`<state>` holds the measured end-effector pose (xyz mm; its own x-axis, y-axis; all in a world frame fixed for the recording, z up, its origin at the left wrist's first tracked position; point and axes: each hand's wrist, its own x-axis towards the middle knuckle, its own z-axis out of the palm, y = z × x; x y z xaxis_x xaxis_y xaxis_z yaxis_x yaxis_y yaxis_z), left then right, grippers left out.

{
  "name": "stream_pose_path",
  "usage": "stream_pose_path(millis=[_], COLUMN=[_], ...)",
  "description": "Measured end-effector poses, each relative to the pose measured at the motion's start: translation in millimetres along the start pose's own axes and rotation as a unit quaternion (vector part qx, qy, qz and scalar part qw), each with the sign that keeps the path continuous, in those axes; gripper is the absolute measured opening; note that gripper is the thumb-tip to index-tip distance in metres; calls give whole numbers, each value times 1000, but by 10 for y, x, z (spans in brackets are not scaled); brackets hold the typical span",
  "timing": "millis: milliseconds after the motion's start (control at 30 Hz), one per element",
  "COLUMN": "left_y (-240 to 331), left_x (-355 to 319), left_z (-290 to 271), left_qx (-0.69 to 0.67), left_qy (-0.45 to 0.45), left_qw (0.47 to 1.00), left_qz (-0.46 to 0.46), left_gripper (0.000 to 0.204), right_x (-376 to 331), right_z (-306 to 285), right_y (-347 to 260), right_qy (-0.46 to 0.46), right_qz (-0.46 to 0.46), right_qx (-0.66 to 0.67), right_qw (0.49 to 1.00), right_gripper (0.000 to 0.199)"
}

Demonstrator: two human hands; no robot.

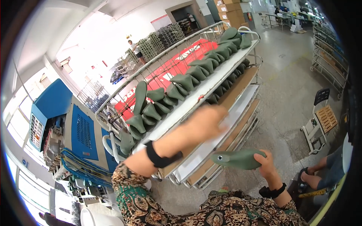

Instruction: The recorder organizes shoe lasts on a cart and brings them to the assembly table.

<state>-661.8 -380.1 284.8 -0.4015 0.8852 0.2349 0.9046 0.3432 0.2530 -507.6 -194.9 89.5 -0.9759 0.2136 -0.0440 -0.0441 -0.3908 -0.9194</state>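
Factory floor of pale concrete is filling the right half of the frame, with wire racks [328,49] and stacked cartons [230,9] standing far off at the top. Going from the hands outward: I am seeing the right hand [266,162] at lower centre-right, fingers closed around the rear end of a green shoe last [237,158], which is lying roughly level and pointing left, its capped end toward the cart. The left hand [207,120] is blurring in the middle of the frame, reaching over the second shelf [241,88] of the wheeled cart [181,45]; I cannot tell whether its fingers are apart or together, and I am seeing nothing in it. To do this well, I am judging that the last should be going in level and low enough to clear the lip of the shelf above, with the left hand guiding it into a free gap rather than knocking the neighbours. As for what is holding what: the top shelf [211,84] is carrying a long row of matching green lasts [181,81] running from centre-left up toward the upper right, toes overlapping; the second shelf is showing more of them at its far end, while the lower trays [211,147] are looking bare where visible. Blue machinery [83,132] is sitting at the left edge, and another person's sandalled foot [307,179] is showing at lower right.
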Motion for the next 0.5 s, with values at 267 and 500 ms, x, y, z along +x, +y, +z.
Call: stream_pose_path(millis=[267, 500], left_y=[-2144, -2524], left_x=[-939, -950], left_z=[-1493, -1125], left_qx=[304, 244], left_qy=[105, 28], left_qw=[865, 839], left_qz=[-384, -485], left_gripper=[55, 78], right_x=[-327, -102], right_z=[-552, -402], right_y=[598, 755], right_qy=[149, 143], right_qz=[55, 106], right_qx=[-86, -107], right_qw=[984, 978], right_gripper=[30, 32])
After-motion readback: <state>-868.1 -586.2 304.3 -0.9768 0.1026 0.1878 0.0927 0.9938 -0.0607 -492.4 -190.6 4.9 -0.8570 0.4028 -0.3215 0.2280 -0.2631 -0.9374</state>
